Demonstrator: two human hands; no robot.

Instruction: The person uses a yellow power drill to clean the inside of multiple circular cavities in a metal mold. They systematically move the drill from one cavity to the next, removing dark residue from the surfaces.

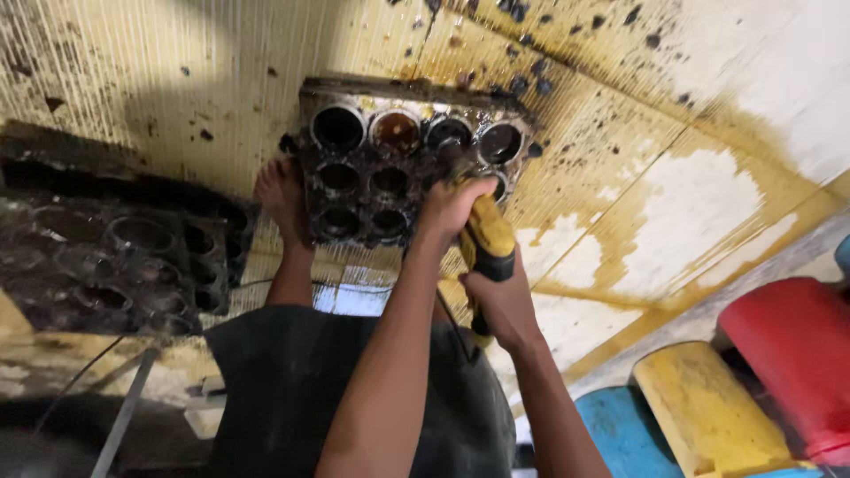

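Observation:
Both my hands grip a yellow power tool (485,241) whose front end rests on a black, greasy metal tray (390,173) with several round cups. My left hand (450,209) wraps the tool's head, right at the tray's right side. Lower down, my right hand (501,305) holds the tool's handle. The tool's tip is hidden behind my left hand. My bare foot (283,199) presses against the tray's left edge. The tray lies flat on a stained tile floor (673,204).
A second dark tray (115,257) of round cups lies at the left. The tool's black cable (453,332) hangs down along my dark clothing (292,381). Red (792,354), yellow (704,407) and blue (624,434) rounded objects sit at the lower right. Black specks dot the floor.

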